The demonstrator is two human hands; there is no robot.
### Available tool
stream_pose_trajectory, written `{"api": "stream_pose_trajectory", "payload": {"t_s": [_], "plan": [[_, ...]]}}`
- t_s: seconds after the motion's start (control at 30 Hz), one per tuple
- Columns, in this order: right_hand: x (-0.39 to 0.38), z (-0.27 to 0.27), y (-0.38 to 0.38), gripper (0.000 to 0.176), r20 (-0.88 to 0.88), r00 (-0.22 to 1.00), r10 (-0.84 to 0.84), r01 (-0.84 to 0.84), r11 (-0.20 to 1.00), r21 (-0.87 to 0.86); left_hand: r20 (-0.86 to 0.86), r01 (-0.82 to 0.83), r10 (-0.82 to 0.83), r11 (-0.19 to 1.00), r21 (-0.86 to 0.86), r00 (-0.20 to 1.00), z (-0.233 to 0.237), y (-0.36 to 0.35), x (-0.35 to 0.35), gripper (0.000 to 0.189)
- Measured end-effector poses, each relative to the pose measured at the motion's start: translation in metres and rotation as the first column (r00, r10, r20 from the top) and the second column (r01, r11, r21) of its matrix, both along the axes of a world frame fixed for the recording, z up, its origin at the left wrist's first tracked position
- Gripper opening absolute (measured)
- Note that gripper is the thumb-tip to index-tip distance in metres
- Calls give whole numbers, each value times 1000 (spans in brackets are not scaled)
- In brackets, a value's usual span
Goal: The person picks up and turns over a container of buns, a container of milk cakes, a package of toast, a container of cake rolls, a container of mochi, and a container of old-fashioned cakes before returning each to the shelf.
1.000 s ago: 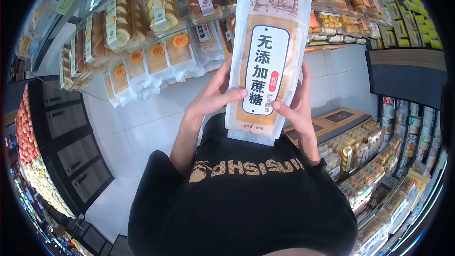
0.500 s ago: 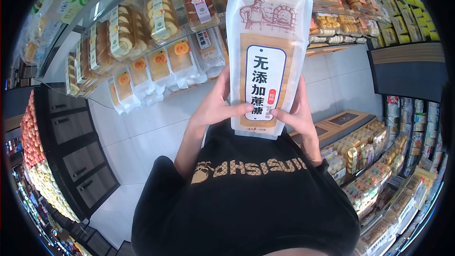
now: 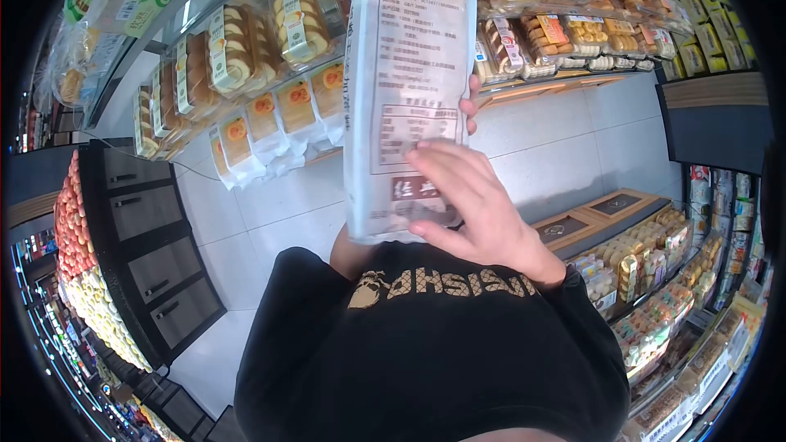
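Observation:
A long packet of sliced bread (image 3: 409,74) is held up in front of my chest with its printed back side towards me. Rows of small text and a table cover this side. My left hand (image 3: 470,105) reaches behind the packet and supports it; only its fingertips show, curled round the right edge. Across the lower part of the printed face lies my right hand (image 3: 483,209), with fingers stretched out and the thumb apart, touching the wrapper. The bread itself is hidden from this side.
A shelf ahead carries boxed cakes (image 3: 233,49) and, below them, white-wrapped bread packs (image 3: 295,110). Biscuit boxes (image 3: 553,37) sit further right. Low displays of packed pastries (image 3: 630,270) stand at my right, dark drawers (image 3: 155,229) at my left.
The packet has been turned over from its front label to its printed back. My left hand has moved behind it, and my right hand has come across its face.

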State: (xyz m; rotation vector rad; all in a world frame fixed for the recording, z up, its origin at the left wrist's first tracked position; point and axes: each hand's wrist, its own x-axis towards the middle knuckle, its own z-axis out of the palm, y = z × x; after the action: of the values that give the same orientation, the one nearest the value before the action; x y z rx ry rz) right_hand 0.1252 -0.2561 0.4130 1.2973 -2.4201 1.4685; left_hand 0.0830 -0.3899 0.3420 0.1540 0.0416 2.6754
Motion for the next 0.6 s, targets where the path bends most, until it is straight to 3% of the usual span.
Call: {"api": "stream_pose_trajectory", "payload": {"t_s": [0.03,0.07,0.17,0.27,0.37,0.4,0.43,0.5,0.6], "plan": [[3,-3,-3,53,-21,999,32,-31,999,27,38,112,-119,984,138,992,0,-4,1,66],[8,-7,-8,44,-47,999,14,-13,999,40,42,111,-118,984,139,992,-1,-5,4,66],[14,-23,-5,41,-72,996,47,-45,999,28,35,131,-136,985,112,990,-4,-8,14,66],[18,-28,1,44,-106,951,-292,288,956,-51,5,35,-36,992,124,999,-9,-2,23,65],[12,-34,9,74,135,924,-357,372,922,-108,62,-98,87,976,197,994,5,12,26,67],[13,-46,11,85,290,899,-327,373,920,-119,50,3,-27,904,428,998,-10,18,17,70],[15,-49,10,85,295,898,-326,374,920,-120,54,2,-27,905,425,998,-14,21,16,70],[17,-53,9,89,652,737,-179,378,909,-178,6,8,-13,842,539,1000,-18,24,16,69],[18,-61,11,97,731,677,-89,309,935,-173,3,69,-81,870,488,997,-17,16,28,69]]}}
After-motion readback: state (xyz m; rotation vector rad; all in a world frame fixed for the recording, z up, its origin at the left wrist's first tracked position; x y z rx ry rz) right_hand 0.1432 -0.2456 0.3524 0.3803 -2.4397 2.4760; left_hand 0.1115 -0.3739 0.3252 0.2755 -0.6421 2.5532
